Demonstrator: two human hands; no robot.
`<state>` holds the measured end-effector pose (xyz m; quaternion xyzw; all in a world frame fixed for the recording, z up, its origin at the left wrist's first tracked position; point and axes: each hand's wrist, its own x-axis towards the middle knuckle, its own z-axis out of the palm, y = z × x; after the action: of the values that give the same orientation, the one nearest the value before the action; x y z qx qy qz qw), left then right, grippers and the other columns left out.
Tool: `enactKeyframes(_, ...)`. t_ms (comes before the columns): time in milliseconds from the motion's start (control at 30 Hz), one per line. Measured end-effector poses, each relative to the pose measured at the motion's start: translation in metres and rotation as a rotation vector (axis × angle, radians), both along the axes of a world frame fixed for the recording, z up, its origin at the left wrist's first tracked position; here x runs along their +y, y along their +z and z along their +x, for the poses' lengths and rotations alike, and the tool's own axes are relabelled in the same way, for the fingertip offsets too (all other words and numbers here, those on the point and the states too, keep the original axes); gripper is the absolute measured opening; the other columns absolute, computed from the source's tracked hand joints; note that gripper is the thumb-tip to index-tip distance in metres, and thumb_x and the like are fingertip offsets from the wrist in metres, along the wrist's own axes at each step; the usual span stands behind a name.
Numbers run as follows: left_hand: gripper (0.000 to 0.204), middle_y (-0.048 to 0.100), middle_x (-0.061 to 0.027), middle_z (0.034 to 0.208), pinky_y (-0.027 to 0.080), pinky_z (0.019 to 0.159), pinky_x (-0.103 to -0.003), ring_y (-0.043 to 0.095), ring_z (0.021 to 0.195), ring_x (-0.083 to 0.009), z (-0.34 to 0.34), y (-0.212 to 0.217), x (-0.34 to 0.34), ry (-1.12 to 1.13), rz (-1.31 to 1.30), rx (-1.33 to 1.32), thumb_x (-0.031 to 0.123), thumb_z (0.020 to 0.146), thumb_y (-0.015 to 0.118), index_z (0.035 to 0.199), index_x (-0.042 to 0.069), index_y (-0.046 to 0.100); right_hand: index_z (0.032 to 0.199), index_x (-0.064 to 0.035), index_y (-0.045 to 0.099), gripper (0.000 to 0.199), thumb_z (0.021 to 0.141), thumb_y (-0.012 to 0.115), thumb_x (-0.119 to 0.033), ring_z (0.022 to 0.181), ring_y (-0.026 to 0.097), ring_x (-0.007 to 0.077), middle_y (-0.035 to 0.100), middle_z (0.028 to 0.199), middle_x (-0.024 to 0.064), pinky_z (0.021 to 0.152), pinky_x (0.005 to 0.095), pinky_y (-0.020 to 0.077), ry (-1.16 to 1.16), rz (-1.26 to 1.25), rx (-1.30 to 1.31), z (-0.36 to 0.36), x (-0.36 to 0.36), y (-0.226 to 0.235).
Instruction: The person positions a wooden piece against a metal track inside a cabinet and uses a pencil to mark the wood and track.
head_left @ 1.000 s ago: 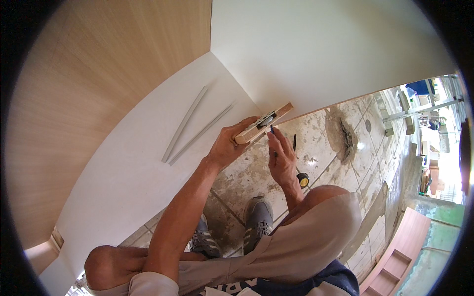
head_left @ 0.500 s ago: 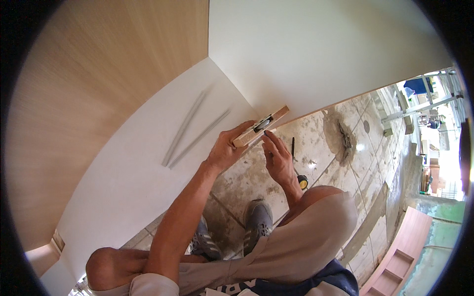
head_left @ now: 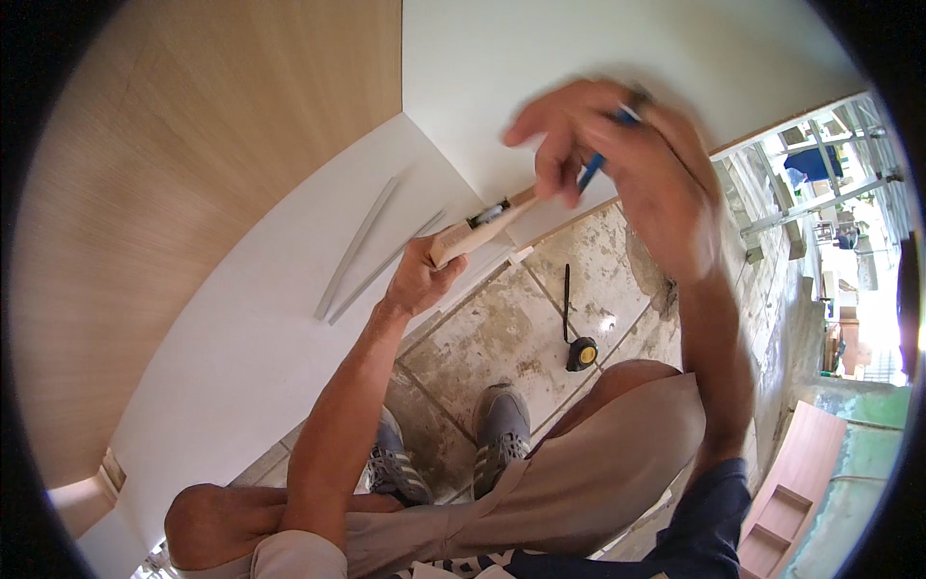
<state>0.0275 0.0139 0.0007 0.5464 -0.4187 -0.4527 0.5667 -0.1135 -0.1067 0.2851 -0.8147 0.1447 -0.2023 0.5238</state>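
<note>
My left hand [head_left: 422, 277] grips the near end of a short wooden bar [head_left: 446, 249], which has a dark and whitish fitting [head_left: 489, 214] set into its slot. The bar tilts up to the right, its far end close to the white panel. My right hand [head_left: 627, 159], smeared by motion, is raised above and right of the bar. A slim blue pen [head_left: 591, 172] passes between its fingers, partly hidden by them. Two thin grey strips lie beside the left hand on a white board: one strip [head_left: 359, 246] is farther left, the other strip [head_left: 381, 275] nearer the bar.
A black and yellow tape measure [head_left: 582, 354] lies on the stained tile floor [head_left: 526, 328], its dark strap stretched out. Wood-grain panel [head_left: 222, 125] rises at left, white panel [head_left: 502, 77] ahead. A wooden piece with recesses [head_left: 796, 473] is at lower right; a metal ladder [head_left: 820, 207] stands far right.
My right hand has left the bar and swung up and right with the pen. The left hand has shifted slightly down and left with the bar. The tape measure now shows fully.
</note>
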Motion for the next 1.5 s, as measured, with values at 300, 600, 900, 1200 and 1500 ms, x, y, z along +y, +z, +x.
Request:
enactKeyframes(300, 0.021, 0.070, -0.0001, 0.091, 0.051, 0.071, -0.027, 0.060, 0.082, -0.0071, 0.011, 0.030, -0.017, 0.060, -0.054, 0.087, 0.012, 0.088, 0.072, 0.105, -0.001, 0.070, 0.103, -0.0010, 0.069, 0.027, 0.077, 0.062, -0.005, 0.090, 0.066, 0.0317, 0.069, 0.092, 0.0142, 0.080, 0.0401, 0.0520, 0.261, -0.809, 0.913, 0.075, -0.023, 0.014)
enactKeyframes(600, 0.024, 0.072, -0.0017, 0.098, 0.053, 0.077, -0.030, 0.064, 0.087, -0.0097, 0.027, 0.058, -0.021, 0.080, -0.096, 0.065, 0.008, 0.085, 0.073, 0.108, 0.000, 0.071, 0.091, 0.0008, 0.070, 0.021, 0.071, 0.069, 0.004, 0.090, 0.070, 0.0373, 0.071, 0.088, 0.0189, 0.080, 0.0471, 0.0549, 0.202, -1.037, 0.833, 0.061, -0.017, -0.020)
enactKeyframes(900, 0.037, 0.071, -0.0064, 0.097, 0.053, 0.083, -0.037, 0.066, 0.092, -0.0192, 0.073, 0.036, 0.009, -0.083, 0.230, -0.577, 0.011, 0.070, 0.083, 0.104, 0.002, 0.073, 0.088, 0.0024, 0.069, 0.014, 0.074, 0.069, 0.003, 0.089, 0.070, 0.0381, 0.071, 0.087, 0.0209, 0.081, 0.0470, 0.0562, 0.210, -1.076, 0.729, 0.047, -0.012, -0.021)
enactKeyframes(1200, 0.021, 0.062, -0.0089, 0.097, 0.050, 0.085, -0.043, 0.060, 0.098, -0.0299, 0.028, -0.019, 0.024, 0.200, 0.040, -0.985, 0.009, 0.081, 0.073, 0.101, 0.006, 0.071, 0.084, 0.0039, 0.070, 0.014, 0.071, 0.065, 0.004, 0.088, 0.071, 0.0387, 0.070, 0.085, 0.0216, 0.078, 0.0457, 0.0571, 0.115, -1.176, 0.582, 0.044, -0.016, -0.023)
enactKeyframes(1500, 0.017, 0.061, -0.0092, 0.096, 0.051, 0.083, -0.042, 0.060, 0.096, -0.0300, 0.001, -0.023, 0.016, 0.135, -0.010, -0.834, 0.009, 0.085, 0.072, 0.101, 0.006, 0.071, 0.078, 0.0060, 0.069, 0.011, 0.068, 0.063, 0.006, 0.080, 0.071, 0.0402, 0.069, 0.081, 0.0233, 0.072, 0.0460, 0.0569, 0.095, -1.119, 0.610, 0.041, -0.007, -0.008)
